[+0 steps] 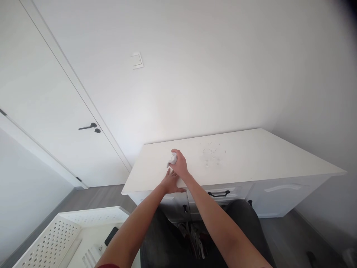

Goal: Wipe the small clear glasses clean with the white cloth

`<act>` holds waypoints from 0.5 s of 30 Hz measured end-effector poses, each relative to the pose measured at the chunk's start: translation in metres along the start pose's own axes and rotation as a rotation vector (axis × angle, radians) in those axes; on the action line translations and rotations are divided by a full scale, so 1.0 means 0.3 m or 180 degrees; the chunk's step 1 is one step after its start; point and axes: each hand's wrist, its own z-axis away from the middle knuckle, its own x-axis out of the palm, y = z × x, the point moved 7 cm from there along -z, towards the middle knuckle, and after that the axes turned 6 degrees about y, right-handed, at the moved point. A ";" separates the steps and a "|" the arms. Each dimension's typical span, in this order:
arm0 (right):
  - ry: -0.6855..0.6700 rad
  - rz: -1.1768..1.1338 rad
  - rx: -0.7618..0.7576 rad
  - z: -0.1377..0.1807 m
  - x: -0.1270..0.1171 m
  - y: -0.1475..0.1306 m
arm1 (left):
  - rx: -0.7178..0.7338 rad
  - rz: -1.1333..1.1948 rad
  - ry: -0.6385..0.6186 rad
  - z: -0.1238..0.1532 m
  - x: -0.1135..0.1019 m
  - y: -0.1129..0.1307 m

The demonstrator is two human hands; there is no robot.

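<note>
In the head view my right hand (180, 164) is closed around a crumpled white tissue (173, 158), over the left part of a white cabinet's top (237, 158). Whether the tissue presses on the surface is hard to tell. Just below it, my left hand (170, 182) lies at the front edge of the top with its fingers spread and holds nothing. Ring-shaped marks (208, 152) and wet-looking spots show on the top, to the right of both hands.
Below the top are drawers with a black handle (219, 194). A white perforated panel (52, 242) and a black phone-like object (111, 236) are at lower left. A white door with a dark handle (90, 126) is on the left, near a wall switch (136, 60).
</note>
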 end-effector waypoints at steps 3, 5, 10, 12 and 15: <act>0.0031 -0.0016 0.0368 0.023 -0.002 0.071 | -0.0067 0.0086 0.0026 0.005 0.004 -0.008; -0.0007 -0.0051 0.0507 0.053 0.002 0.110 | -0.0087 0.0146 0.0032 0.009 0.008 -0.010; 0.0219 -0.0094 0.0650 0.076 -0.015 0.157 | -0.0107 0.0229 0.0031 0.017 0.009 -0.010; 0.0286 -0.0176 0.0713 0.069 -0.023 0.163 | -0.0105 0.0279 0.0030 0.017 0.005 -0.009; 0.0511 -0.0338 0.0887 0.070 -0.051 0.165 | -0.0044 0.0429 0.0073 0.007 -0.010 -0.005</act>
